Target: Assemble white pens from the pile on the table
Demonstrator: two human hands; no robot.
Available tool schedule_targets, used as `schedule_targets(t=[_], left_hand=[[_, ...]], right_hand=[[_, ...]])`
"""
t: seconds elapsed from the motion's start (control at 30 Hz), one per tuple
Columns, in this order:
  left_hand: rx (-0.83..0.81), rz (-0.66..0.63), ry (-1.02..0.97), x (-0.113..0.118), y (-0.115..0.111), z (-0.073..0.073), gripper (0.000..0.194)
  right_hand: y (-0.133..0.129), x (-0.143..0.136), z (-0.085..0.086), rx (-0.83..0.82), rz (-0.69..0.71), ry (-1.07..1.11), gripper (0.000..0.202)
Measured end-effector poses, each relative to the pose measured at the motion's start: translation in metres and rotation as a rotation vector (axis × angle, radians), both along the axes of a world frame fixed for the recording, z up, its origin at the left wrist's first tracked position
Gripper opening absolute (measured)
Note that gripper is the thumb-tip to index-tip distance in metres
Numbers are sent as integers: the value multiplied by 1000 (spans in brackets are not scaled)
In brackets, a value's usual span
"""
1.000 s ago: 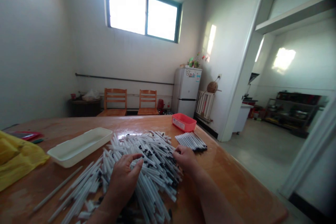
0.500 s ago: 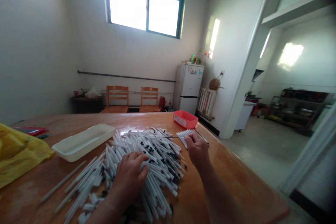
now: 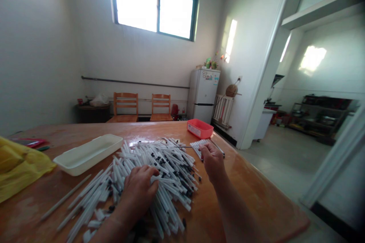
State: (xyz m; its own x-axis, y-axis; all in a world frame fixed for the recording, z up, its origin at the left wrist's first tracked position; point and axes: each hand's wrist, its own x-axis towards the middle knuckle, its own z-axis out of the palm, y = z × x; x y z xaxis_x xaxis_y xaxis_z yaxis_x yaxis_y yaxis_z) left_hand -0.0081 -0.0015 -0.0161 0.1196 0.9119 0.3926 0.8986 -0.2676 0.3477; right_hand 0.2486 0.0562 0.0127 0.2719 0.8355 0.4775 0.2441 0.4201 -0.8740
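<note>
A large heap of white pen barrels [image 3: 168,201], mixed with small black pieces [image 3: 159,160], spreads across the wooden table. My left hand [image 3: 140,186] rests on the heap, thumb and index finger apart, and its fingertips are partly hidden. Beyond the heap's right side, my right hand [image 3: 212,157] is closed in a pinch on a thin dark rod [image 3: 181,147], which looks like a pen refill and points left over the heap. Just behind the right hand lies a neat row of white pens [image 3: 195,145].
A long cream tray [image 3: 88,155] stands left of the heap, with a yellow plastic bag [image 3: 23,171] farther left. The red plastic basket [image 3: 200,129] sits near the table's far right edge. Two wooden chairs [image 3: 126,106] and a refrigerator [image 3: 203,93] are behind the table [image 3: 251,205].
The whole view has shifted slightly. Both hands keep nearly the same place and pose, the right one still pinching the thin rod.
</note>
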Motion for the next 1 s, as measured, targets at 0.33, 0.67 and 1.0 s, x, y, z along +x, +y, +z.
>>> schedule_targets(t=[0.33,0.67,1.0], left_hand=[[-23,-35,-19,1,-2,1,16],[-294,-20,-1038,-1,4,9,45],[-420,32,-1707,-4,4,19,18]], right_hand=[[-3,-2,2,-3,19,7,31],[-1,-5,0,-41,87,124,30],[-8,-12,0,-146,320,268,26]])
